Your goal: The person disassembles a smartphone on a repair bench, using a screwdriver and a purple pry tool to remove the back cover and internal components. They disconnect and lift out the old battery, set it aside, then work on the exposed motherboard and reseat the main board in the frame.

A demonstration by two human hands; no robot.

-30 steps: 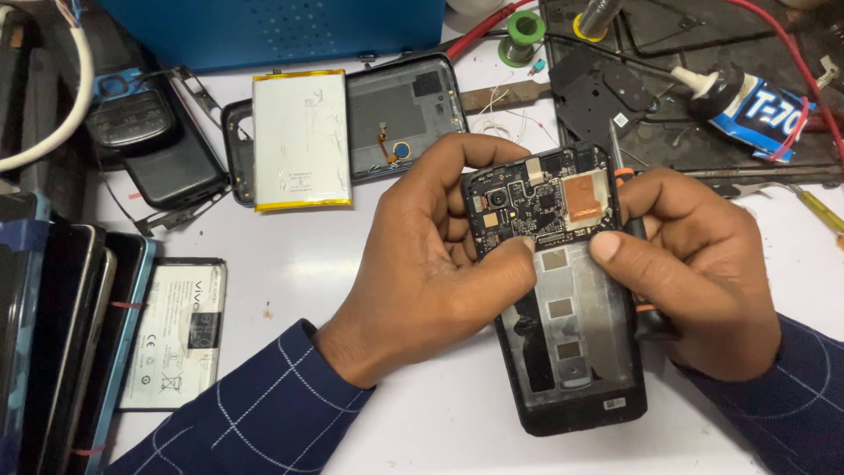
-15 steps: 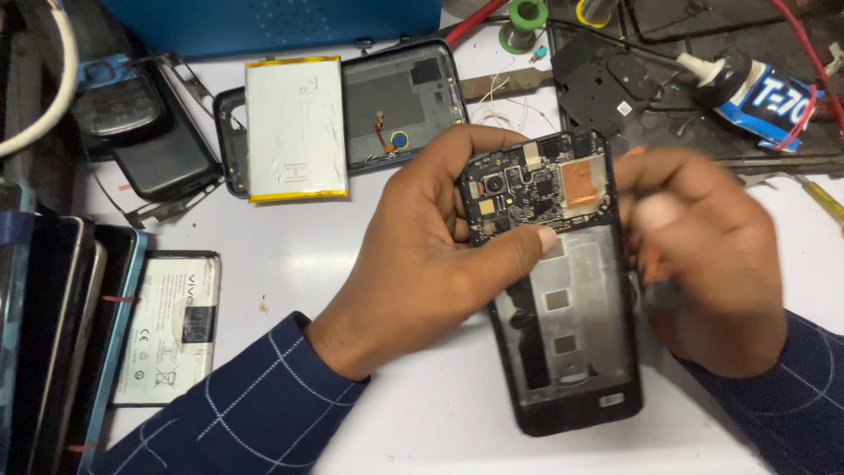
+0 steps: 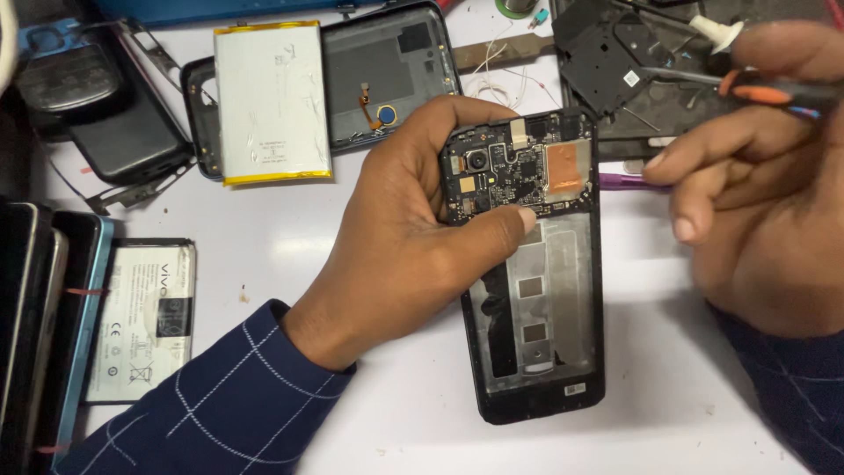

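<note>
Since the earlier frame, the right hand [image 3: 756, 202] had lifted away from the phone [image 3: 532, 264] toward the upper right, taking the screwdriver [image 3: 765, 88] with it. Its grip was closed on the orange-and-black handle, tip pointing left, clear of the board. The left hand [image 3: 413, 237] kept its grip closed on the phone's upper end, thumb pressed on the lower edge of the circuit board [image 3: 519, 167], apparently to steady the frame. The phone lay back-open on the white table [image 3: 264, 369], its lower end resting on the surface and its battery bay empty. A loose battery [image 3: 271, 101] lay on a back cover [image 3: 387, 75] behind, well apart. Another battery [image 3: 141, 321] lay at left, beside stacked phones [image 3: 40, 334].
</note>
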